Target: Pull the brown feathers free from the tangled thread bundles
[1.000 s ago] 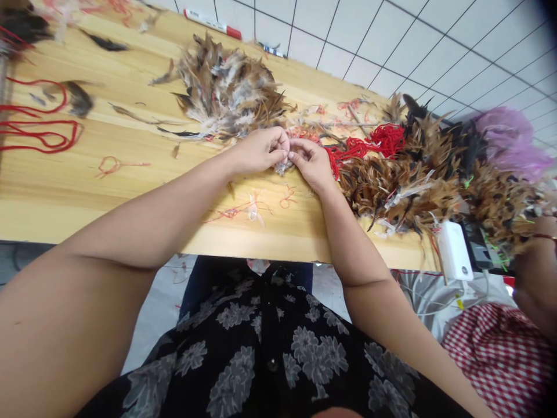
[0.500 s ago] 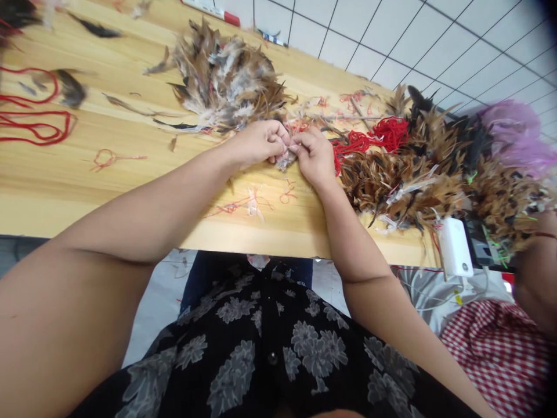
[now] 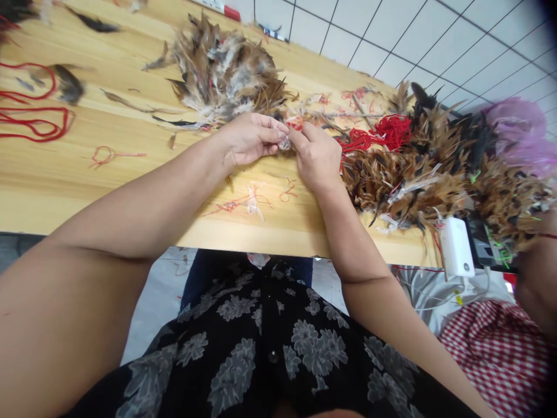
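Observation:
My left hand [image 3: 256, 138] pinches a small greyish bunch of feathers [image 3: 284, 143] between thumb and fingers, above the wooden table. My right hand [image 3: 318, 154] is closed, back up, with its fingertips meeting the same bunch from the right. Most of the bunch is hidden by the fingers. Just beyond the hands sits a big round heap of brown and white feathers [image 3: 230, 75]. Right of my right hand is a tangle of red cord [image 3: 391, 132]. Bits of red thread [image 3: 235, 203] lie in front of the hands.
Brown feather strips [image 3: 404, 186] are piled at the right, by a pink plastic bag [image 3: 517, 130]. A white power bank [image 3: 456, 247] stands at the front edge, near another person's arm [image 3: 539, 273]. Red cord loops [image 3: 39, 125] lie left; markers [image 3: 217, 8] by the tiled wall.
My right hand has rolled over so its back faces up, closing at the bunch. My left hand has turned its palm more into view and shifted slightly up and left.

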Available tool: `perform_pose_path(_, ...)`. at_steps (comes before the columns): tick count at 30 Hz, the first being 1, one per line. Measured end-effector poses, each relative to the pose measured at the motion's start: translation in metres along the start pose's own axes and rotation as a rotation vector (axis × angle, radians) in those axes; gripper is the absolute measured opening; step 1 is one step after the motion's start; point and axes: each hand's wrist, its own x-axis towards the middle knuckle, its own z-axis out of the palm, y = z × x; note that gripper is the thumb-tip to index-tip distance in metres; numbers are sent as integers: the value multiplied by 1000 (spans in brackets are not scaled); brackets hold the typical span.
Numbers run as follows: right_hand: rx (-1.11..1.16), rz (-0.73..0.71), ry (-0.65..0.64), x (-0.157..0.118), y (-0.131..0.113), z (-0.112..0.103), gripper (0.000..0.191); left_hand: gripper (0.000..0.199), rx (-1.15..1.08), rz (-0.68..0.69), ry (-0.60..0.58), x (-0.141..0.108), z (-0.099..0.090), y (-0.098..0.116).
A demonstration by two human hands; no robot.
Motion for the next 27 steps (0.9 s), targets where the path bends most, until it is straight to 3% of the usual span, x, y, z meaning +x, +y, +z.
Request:
perform_pose_path(4, -138, -25, -39, -1, -5, 0, 37, 27, -8, 63, -25, 5, -6, -6)
perform_pose_path(8, -241, 55, -37, -1, 0, 5, 29, 31, -5, 110, -26, 8, -6, -12)
perform_pose_path(14, 104, 102, 43, 6, 41, 24, 36, 32, 156, 214, 84, 4, 6, -6)
perform_pose_path(18, 367, 188, 77, 10, 62, 35, 50, 34, 266, 241, 46, -2, 12, 1)
perform_pose_path(23, 454, 234, 36, 10, 63, 41, 56, 40, 381, 231, 9, -8, 16, 5)
perform_pose_path(27, 384, 196, 26, 10, 57, 42, 47, 33, 520, 334, 47, -3, 15, -4)
